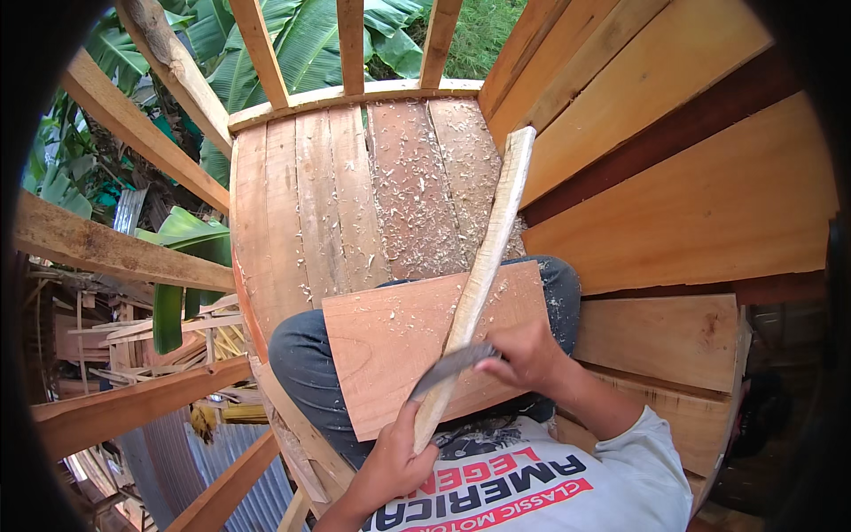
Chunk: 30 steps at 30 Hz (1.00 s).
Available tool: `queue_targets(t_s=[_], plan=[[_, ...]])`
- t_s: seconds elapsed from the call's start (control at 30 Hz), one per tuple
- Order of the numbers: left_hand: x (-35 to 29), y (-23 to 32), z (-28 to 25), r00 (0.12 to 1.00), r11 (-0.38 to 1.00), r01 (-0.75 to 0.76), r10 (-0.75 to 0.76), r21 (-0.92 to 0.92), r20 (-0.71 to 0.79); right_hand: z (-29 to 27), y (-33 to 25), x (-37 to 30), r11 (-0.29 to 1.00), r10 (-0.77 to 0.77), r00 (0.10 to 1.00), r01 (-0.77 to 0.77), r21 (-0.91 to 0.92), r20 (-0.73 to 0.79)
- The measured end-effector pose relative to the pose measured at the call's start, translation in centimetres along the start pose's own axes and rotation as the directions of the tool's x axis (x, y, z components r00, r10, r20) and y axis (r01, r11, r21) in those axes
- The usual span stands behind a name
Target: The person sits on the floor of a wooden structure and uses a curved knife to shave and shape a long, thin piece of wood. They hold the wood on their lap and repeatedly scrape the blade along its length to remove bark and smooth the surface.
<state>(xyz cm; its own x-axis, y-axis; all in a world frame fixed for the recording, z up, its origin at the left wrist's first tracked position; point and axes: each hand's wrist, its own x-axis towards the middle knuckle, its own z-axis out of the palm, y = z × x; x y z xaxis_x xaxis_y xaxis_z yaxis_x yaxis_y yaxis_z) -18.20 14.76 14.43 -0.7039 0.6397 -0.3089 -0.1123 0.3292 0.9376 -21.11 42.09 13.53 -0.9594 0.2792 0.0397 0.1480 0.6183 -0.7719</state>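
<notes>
My left hand (394, 461) grips the near end of a long wooden strip (483, 275) lying across the board (390, 341) on my lap. My right hand (527, 355) closes around a knife (452, 365) laid against the strip. Shavings litter the plank floor (355, 195); a timber frame (115, 253) opens onto banana leaves (301, 44).

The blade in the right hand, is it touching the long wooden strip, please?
Touching. The head view shows the right hand pressing the grey blade across the strip, with no gap where they cross, while the left hand grips the strip's near end.
</notes>
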Motion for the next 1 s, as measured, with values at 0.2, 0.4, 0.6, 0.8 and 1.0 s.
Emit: queue_targets(t_s=[0.2,0.4,0.6,0.8,1.0], plan=[[-0.2,0.9,-0.8,0.965,0.975,0.220,-0.212,-0.034,0.152,0.8,-1.3,-3.0,0.843,-0.504,0.783,0.538,0.010,0.365],[-0.1,-0.4,-0.9,0.983,0.978,0.180,-0.174,-0.105,0.058,-0.3,2.0,-0.3,0.978,0.103,0.995,-0.104,0.180,0.013],[0.9,-2.4,-1.2,0.913,0.687,0.353,-0.106,-0.635,0.393,3.3,-1.3,-4.0,0.935,0.109,0.967,-0.179,0.307,0.232],[2.5,-0.3,-0.5,0.939,0.571,0.326,-0.101,-0.754,0.330,6.3,-1.7,-5.5,0.915,-0.046,0.973,-0.051,0.400,0.228],[3.2,1.0,0.3,0.959,0.710,0.270,-0.139,-0.651,0.246,6.4,-0.4,-5.0,0.939,-0.219,0.966,0.170,0.298,0.139]])
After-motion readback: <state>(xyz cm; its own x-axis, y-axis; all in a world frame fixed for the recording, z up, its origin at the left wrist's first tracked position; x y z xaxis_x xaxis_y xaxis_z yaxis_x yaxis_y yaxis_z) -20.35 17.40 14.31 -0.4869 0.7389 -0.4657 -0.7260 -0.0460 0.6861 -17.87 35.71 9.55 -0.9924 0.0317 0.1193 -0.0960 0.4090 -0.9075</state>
